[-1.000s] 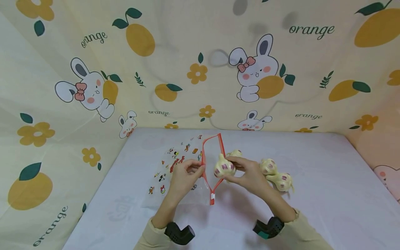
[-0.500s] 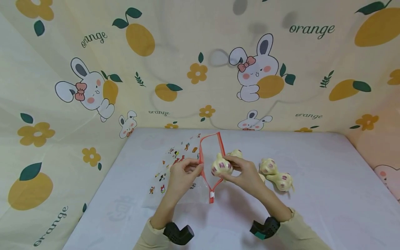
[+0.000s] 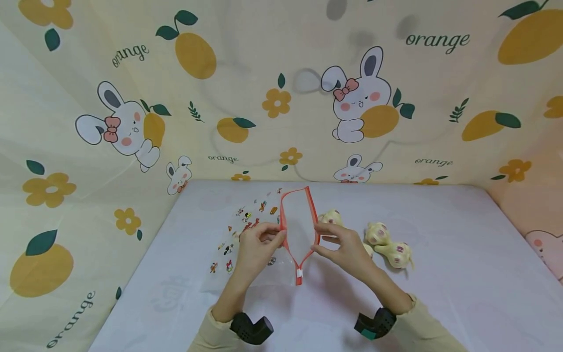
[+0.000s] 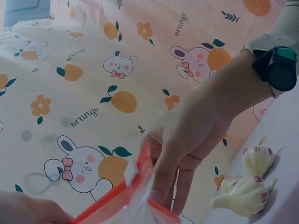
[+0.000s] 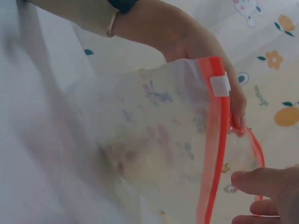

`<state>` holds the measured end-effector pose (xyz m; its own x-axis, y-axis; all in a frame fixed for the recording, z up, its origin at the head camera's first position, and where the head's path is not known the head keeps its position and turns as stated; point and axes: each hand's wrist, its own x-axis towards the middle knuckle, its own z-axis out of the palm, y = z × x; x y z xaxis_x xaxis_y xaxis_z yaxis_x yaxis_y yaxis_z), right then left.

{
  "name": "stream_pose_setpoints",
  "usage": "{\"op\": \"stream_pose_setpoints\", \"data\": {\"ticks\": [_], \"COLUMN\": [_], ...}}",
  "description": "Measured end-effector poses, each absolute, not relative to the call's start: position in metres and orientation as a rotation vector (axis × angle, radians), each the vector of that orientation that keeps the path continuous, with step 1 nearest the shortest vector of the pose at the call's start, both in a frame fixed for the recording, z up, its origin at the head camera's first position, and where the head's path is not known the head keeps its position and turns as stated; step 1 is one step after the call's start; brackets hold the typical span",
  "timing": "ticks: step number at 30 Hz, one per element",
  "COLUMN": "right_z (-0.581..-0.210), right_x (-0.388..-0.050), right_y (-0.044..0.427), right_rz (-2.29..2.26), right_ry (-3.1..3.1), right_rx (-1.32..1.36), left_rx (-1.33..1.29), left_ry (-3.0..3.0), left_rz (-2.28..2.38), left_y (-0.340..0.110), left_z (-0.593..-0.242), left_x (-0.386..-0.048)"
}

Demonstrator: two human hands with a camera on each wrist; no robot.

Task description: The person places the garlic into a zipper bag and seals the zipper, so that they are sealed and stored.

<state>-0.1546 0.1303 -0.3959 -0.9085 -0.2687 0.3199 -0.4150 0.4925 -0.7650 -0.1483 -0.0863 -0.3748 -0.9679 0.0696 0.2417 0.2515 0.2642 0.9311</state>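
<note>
A clear zip bag (image 3: 281,275) with cartoon prints and a red slider rim lies with its mouth spread wide. My left hand (image 3: 257,244) pinches the rim's left edge. Beside the opposite edge is my right hand (image 3: 345,244), thumb and fingers apart with nothing between them. Through the bag wall in the right wrist view, a blurred pale yellow shape (image 5: 149,161) shows, probably a garlic bulb. Beyond the right hand lies a garlic bulb (image 3: 331,218). Further right, two more bulbs, one nearer the back (image 3: 377,233) and one in front (image 3: 397,255), touch; another is partly hidden by the wrist.
A white cloth covers the table (image 3: 457,274). Behind it and at the sides hangs a printed curtain (image 3: 264,58) with rabbits and oranges. Each wrist wears a black camera, as on the right arm (image 3: 375,322).
The garlic bulb in my right hand moved left into the bag's mouth and has been let go; it no longer shows in the opening. My left hand moved slightly left, then stayed.
</note>
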Motion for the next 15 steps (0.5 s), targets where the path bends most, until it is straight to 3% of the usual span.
{"op": "stream_pose_setpoints", "data": {"ticks": [15], "right_z": [-0.405], "right_x": [-0.152], "right_y": [0.143], "right_rz": [1.340], "right_ry": [-2.580], "right_rx": [0.561], "left_rx": [-0.270], "left_ry": [-2.387], "left_rz": [-1.824], "left_y": [-0.086], "left_z": [-0.373], "left_x": [-0.147]}}
